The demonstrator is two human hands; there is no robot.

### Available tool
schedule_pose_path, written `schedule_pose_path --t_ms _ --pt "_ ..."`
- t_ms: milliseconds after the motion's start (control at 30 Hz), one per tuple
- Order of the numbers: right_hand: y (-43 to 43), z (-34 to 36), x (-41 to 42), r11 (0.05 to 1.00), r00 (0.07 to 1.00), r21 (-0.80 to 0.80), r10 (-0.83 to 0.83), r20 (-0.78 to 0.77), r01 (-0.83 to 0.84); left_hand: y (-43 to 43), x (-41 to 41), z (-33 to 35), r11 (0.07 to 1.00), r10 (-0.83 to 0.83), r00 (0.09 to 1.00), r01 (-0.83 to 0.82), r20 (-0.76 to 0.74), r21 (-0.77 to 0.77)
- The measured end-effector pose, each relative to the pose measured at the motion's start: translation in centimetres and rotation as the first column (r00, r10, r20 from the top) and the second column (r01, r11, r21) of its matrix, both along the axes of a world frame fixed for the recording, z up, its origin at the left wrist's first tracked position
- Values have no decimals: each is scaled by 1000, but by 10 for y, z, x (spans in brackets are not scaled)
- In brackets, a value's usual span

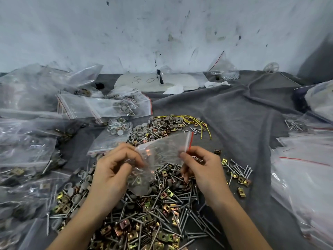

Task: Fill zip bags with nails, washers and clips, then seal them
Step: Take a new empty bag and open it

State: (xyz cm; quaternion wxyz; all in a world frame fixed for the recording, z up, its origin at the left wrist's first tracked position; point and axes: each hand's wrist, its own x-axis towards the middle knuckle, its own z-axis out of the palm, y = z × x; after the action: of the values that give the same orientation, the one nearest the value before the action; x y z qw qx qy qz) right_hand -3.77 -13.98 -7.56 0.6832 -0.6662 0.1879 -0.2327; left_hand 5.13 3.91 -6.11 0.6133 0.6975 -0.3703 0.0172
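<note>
You are holding a clear zip bag (160, 152) up between both hands, just above the heap on the tabletop. Your left hand (115, 170) pinches the bag's lower left edge with curled fingers, and your right hand (203, 170) pinches it beside the red zip strip, which points up and away from you. The bag is blurred, so you cannot tell whether the nails seen in it lie inside or behind it. Under your hands a grey cloth (234, 114) carries loose nails (189, 204), brassy clips (126, 230) and, further back, grey washers (156, 123) next to yellow wire (191, 120). Filled bags (108, 107) lie on your left.
</note>
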Motion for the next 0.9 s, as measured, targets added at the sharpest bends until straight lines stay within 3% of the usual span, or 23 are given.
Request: schedule_pose_path --t_ms 167,233,333,433,567,700,800,900 --pt "2 10 -6 996 985 79 -41 167 28 1 2 0 957 -176 951 104 -253 -272" --pt "-2 11 -7 996 987 81 -36 157 23 0 0 3 921 -285 925 190 -253 -341" --pt "-2 9 -6 998 994 36 47 102 -51 1 2 3 912 -348 893 252 -285 -323" --pt "-1 7 -5 987 985 131 77 152 -97 1 2 5 952 -236 899 138 -370 -272" --pt "-6 7 -5 978 969 186 51 243 -98 1 5 -2 987 134 967 -150 -216 -60" --pt "-2 7 -5 999 989 38 8 147 -13 0 7 -6 955 298 954 -298 -41 4" --pt "2 4 -4 963 995 -252 -89 37 95 -2 7 -6 868 453 841 -492 296 70" --pt "2 4 -3 939 996 -334 -82 22 84 -4 5 -11 776 541 701 -629 465 45"
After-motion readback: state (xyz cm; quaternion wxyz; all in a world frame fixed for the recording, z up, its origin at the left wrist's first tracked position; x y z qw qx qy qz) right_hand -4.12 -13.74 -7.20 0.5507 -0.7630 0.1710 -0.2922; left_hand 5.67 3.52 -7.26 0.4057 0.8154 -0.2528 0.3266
